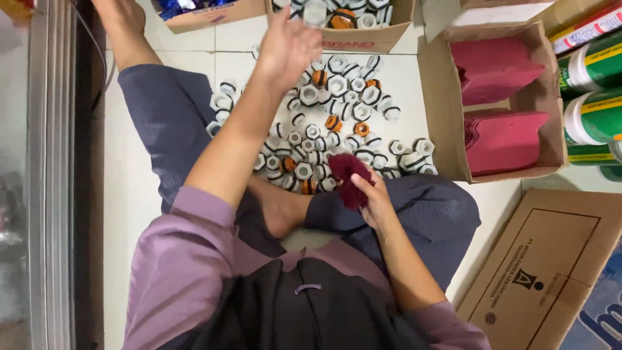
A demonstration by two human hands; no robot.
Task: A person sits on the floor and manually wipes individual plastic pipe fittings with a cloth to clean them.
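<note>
Below, my right hand (374, 198) grips dark red sheets (350, 178); my left hand (288, 45), fingers loose, nears the brown carton (363, 40) of white fittings (337, 84); an open box (447, 110) of red stacks sits right.

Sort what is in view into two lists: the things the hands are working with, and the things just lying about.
In hand:
left hand, blurred, raised over the box of fittings
right hand, holding a bunch of dark red pieces
pile of white and orange fittings on the floor

Lying about:
box of red stacks
green and white rolls
flat cardboard box
</note>
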